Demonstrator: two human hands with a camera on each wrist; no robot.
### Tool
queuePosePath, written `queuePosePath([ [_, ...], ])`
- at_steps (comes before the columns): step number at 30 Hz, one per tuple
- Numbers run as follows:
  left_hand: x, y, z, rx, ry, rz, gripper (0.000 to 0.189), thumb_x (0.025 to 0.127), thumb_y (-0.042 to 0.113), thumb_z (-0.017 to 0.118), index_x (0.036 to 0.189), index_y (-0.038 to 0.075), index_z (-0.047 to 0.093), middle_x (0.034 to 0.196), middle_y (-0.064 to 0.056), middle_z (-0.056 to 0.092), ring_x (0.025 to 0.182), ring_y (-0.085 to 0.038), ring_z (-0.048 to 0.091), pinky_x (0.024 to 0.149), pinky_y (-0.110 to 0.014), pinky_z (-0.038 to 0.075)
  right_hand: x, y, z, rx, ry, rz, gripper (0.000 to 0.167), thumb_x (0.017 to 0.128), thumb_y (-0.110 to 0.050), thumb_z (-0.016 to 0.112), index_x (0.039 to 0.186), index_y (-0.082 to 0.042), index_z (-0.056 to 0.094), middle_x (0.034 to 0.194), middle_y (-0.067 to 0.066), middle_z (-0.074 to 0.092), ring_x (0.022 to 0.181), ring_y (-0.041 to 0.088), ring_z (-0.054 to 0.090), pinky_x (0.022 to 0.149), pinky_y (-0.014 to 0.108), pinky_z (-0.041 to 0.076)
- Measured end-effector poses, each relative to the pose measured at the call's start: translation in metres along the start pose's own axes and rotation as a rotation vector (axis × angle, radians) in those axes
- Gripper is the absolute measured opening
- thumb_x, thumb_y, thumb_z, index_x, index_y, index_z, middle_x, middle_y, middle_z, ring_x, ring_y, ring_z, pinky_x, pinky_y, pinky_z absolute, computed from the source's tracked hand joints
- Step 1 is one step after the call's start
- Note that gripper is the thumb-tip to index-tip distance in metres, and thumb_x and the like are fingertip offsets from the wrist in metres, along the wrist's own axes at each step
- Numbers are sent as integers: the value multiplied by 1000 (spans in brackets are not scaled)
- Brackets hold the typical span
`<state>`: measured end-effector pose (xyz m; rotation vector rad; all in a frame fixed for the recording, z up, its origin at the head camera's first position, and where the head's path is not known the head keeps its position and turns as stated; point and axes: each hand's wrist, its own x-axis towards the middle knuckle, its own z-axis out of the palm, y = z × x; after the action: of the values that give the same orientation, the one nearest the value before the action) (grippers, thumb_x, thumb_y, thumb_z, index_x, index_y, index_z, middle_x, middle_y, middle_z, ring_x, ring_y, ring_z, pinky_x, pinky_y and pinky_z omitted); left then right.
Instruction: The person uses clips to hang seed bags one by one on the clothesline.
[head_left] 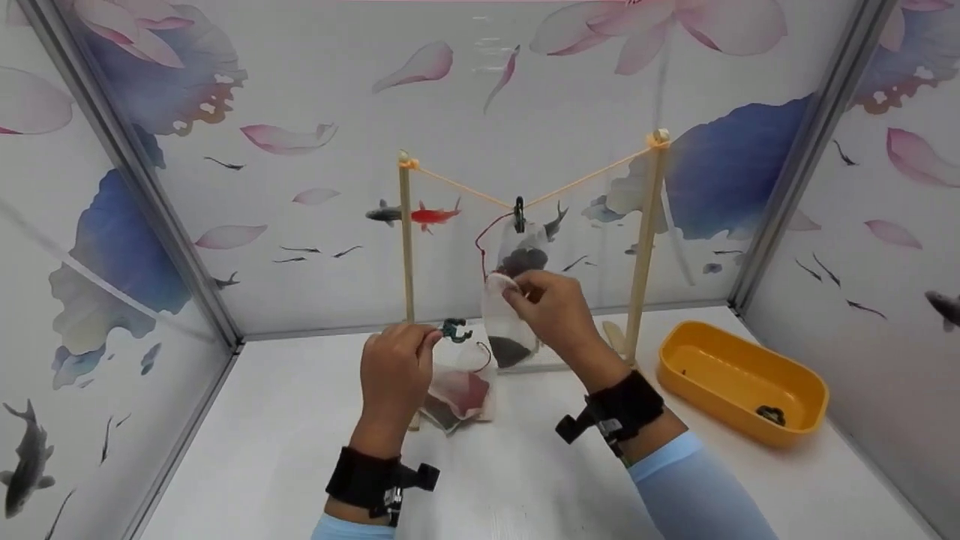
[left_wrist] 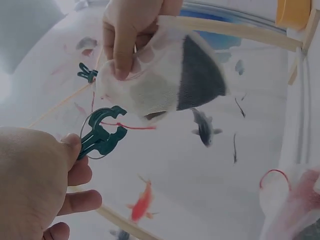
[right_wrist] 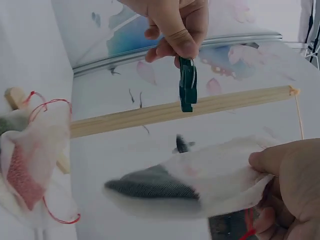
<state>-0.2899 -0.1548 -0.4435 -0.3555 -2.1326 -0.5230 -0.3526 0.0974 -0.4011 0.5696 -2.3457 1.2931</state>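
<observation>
Between thumb and fingers, my left hand pinches a dark green plastic clip, its curved jaws apart. My right hand grips the gathered top of a white mesh drawstring bag with dark contents in its lower end. The bag hangs tilted, with a red cord near its top. Behind it, a second white bag with dark contents hangs from the orange string, held by another dark clip. The clip in my left hand is to the left of the gripped bag.
Two wooden posts carry the sagging string. White bags with reddish and dark contents lie on the table by the left post. At right, a yellow tray contains a dark clip. Printed panels enclose the table.
</observation>
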Motion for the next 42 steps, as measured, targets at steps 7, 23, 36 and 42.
queuePosePath([
  [7, 96, 23, -18, 195, 117, 183, 20, 107, 24, 80, 101, 5, 83, 84, -10, 75, 72, -30, 71, 60, -43, 48, 39, -11, 10, 312, 227, 100, 10, 104, -17, 84, 104, -7, 83, 90, 10, 78, 71, 16, 71, 58, 26, 62],
  [23, 223, 52, -7, 491, -43, 259, 22, 111, 0, 64, 99, 8, 81, 94, -7, 75, 84, -28, 77, 63, -43, 66, 68, -17, 22, 398, 456, 179, 19, 102, -18, 88, 100, -9, 71, 93, 8, 77, 83, 20, 74, 58, 28, 62],
  [36, 227, 56, 2, 414, -218, 297, 14, 112, 17, 71, 113, 12, 84, 107, -4, 80, 98, -30, 80, 76, -44, 67, 74, -13, 22, 359, 438, 148, 39, 101, -16, 89, 125, -5, 60, 93, 9, 82, 80, 18, 76, 72, 28, 61],
  [42, 225, 58, 1, 422, -291, 306, 24, 115, 28, 69, 124, 10, 81, 118, -5, 78, 107, -29, 78, 85, -43, 68, 76, -11, 19, 377, 425, 132, 35, 101, -13, 88, 125, -9, 62, 95, 12, 83, 81, 17, 76, 71, 25, 62],
])
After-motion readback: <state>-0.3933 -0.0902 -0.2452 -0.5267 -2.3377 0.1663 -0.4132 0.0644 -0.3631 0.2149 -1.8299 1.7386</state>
